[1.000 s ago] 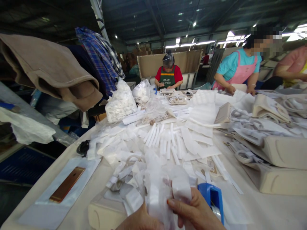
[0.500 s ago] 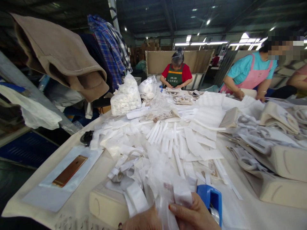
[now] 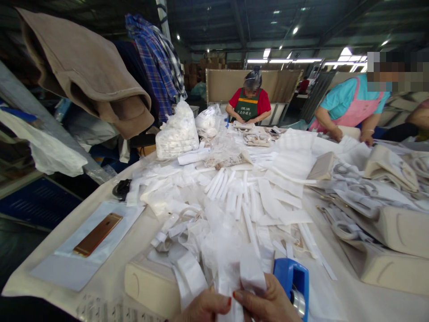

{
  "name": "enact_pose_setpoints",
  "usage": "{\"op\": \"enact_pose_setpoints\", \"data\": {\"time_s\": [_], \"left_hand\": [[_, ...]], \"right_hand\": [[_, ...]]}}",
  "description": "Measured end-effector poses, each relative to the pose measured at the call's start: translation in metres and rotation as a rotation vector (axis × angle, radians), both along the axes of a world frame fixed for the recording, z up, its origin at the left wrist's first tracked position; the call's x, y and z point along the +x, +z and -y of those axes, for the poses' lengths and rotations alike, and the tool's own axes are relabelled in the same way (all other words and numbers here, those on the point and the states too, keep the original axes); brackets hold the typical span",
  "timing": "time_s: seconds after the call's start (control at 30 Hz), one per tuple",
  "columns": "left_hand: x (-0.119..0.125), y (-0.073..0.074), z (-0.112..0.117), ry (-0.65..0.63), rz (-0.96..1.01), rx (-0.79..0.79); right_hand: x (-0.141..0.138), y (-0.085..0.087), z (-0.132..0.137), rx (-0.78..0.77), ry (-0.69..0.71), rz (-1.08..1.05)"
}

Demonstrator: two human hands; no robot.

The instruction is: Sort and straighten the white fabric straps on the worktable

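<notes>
At the bottom middle, my left hand and my right hand pinch a thin translucent white plastic sheet, thumbs close to each other. A white strip rises from behind my right fingers. What lies inside or under the sheet is hard to make out. To the left of my left hand rests a cream handbag, its straps wrapped in white material. A blue tape dispenser with a roll of tape stands just right of my right hand.
White foam strips and paper sheets cover the table's middle. Cream bags are piled at right. A gold phone lies at left, with a stuffed plastic bag behind. Two people, one in a green apron, work across the table.
My left hand has moved slightly right and its thumb now shows, close to my right thumb on the plastic sheet. My right hand has shifted a little left. The view has moved slightly.
</notes>
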State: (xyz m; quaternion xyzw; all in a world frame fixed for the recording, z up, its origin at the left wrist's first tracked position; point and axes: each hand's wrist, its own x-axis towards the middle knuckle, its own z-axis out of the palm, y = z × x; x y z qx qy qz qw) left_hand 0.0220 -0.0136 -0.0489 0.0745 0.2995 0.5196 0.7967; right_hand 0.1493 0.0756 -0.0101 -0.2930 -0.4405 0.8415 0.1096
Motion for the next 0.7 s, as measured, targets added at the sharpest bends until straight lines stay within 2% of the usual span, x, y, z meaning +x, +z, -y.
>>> {"op": "enact_pose_setpoints", "data": {"time_s": [0.1,0.2,0.37,0.43,0.53,0.63,0.7], "left_hand": [[0.004,0.001,-0.004,-0.006,-0.084,0.083],[0.0,0.007,-0.003,-0.047,-0.139,0.065],[-0.011,0.016,-0.007,0.181,-0.157,-0.018],[-0.012,0.021,-0.017,0.174,-0.2,0.07],[-0.007,0.032,-0.035,0.07,-0.169,0.208],[0.006,0.038,-0.046,0.113,-0.141,0.15],[0.015,0.036,-0.047,0.161,-0.123,0.094]], "right_hand": [[0.002,-0.007,-0.005,0.026,-0.046,0.028],[0.011,-0.005,-0.017,0.038,-0.123,0.057],[0.024,0.021,-0.029,-0.06,-0.198,0.089],[0.022,0.031,-0.028,-0.074,-0.174,0.013],[0.011,0.042,-0.022,-0.08,-0.041,-0.082],[0.0,0.046,-0.019,-0.05,0.022,-0.095],[-0.003,0.047,-0.02,0.088,0.033,-0.046]]}}
